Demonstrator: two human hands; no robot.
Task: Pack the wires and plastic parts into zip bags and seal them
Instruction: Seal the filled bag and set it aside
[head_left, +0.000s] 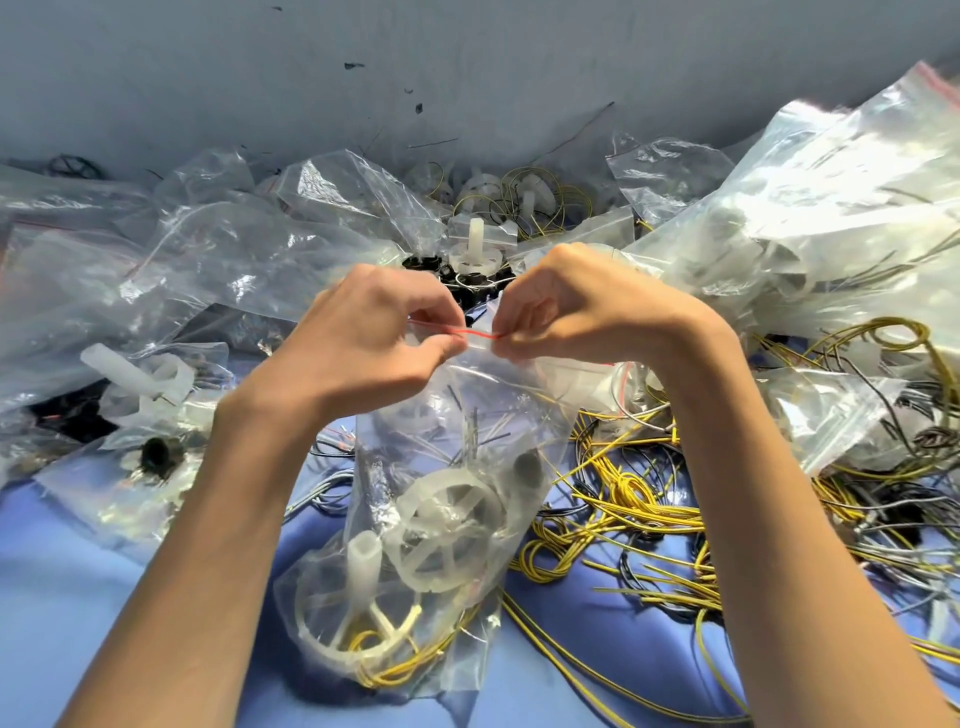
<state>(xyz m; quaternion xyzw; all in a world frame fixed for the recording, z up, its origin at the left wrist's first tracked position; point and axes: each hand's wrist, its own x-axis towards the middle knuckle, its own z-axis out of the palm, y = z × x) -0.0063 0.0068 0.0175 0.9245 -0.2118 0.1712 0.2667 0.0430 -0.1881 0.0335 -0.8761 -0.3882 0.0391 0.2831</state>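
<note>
Fingers (441, 347) of the left hand (363, 338) and fingers (511, 340) of the right hand (576, 306) are curled and pinch the red seal strip (470, 332) at the mouth of a clear zip bag (493, 415). One hand is at each end of the strip's short visible stretch. The bag hangs from that grip at the middle of the view, its bottom reaching the blue counter (104, 597).

Through the wrinkled plastic show a white spoked wheel (447, 535), a pale tube (363, 561), coiled yellow wires (395, 670) at the bottom and thin dark wire ends higher up. The fingers hide most of the strip, so I cannot tell whether it is pressed closed.

Just right of the bag lies a tangle of loose wires (623, 499), yellow, black and grey. Behind and left of it sits a heap of crumpled bags (218, 249), their contents hard to make out. A large stuffed bag (805, 208) far right is cut off by the edge.
</note>
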